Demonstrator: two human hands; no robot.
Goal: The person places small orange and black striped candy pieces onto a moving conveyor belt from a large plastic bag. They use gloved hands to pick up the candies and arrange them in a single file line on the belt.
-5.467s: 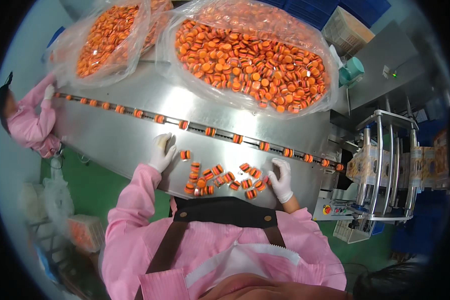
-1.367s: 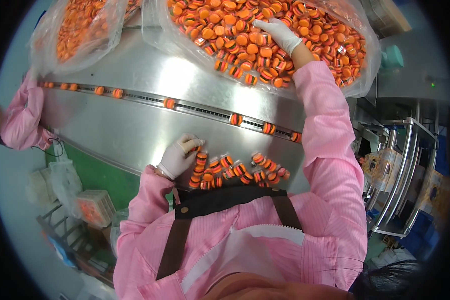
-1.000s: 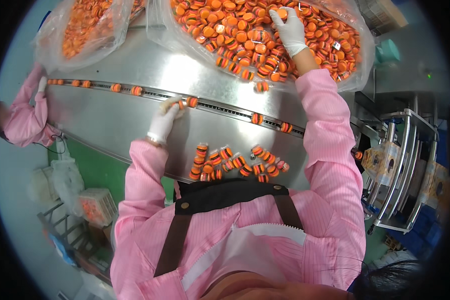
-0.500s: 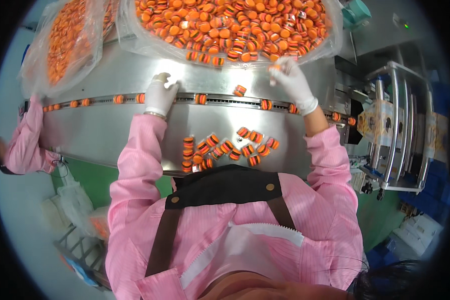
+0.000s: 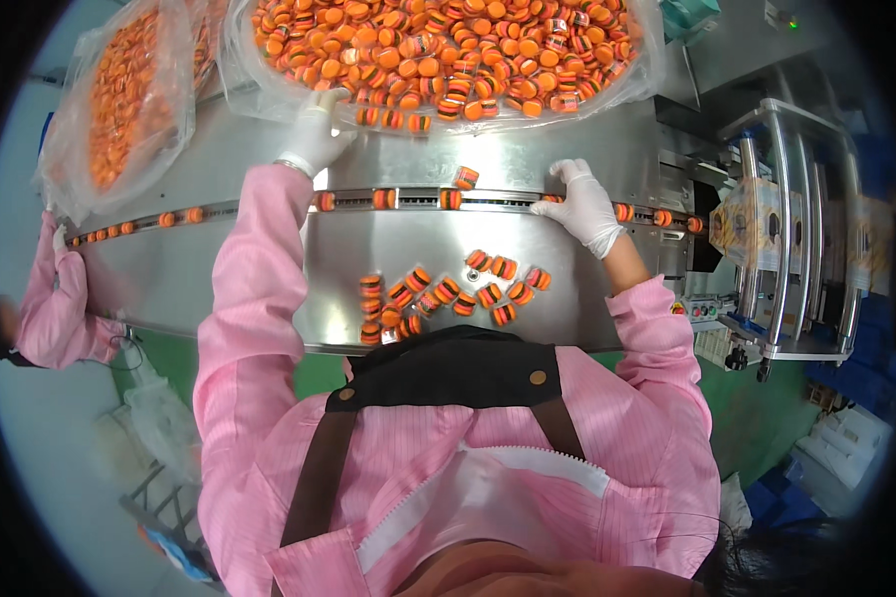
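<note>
A curved stainless-steel worktop (image 5: 219,259) fills the middle of the scene, with green floor below it and a steel-railed packing machine (image 5: 786,229) at the right. Along the worktop runs a narrow conveyor track (image 5: 408,198) carrying small orange sweets spaced one after another. At the far side lies a large clear bag (image 5: 448,60) heaped with the same orange sweets, and a second bag (image 5: 119,99) of them lies far left.

The person, in a pink coat and white gloves, reaches out with both arms. The left hand (image 5: 317,134) lies at the near edge of the large bag, fingers curled over the sweets there; whether it grips any cannot be told. The right hand (image 5: 582,204) rests open on the track to the right, fingers spread flat, holding nothing visible. One loose sweet (image 5: 465,177) sits just beyond the track between the two hands.

A loose cluster of sweets (image 5: 448,294) lies on the near part of the worktop, close to the person's body. At the far left a co-worker's pink sleeve (image 5: 55,308) reaches to the track's end.
</note>
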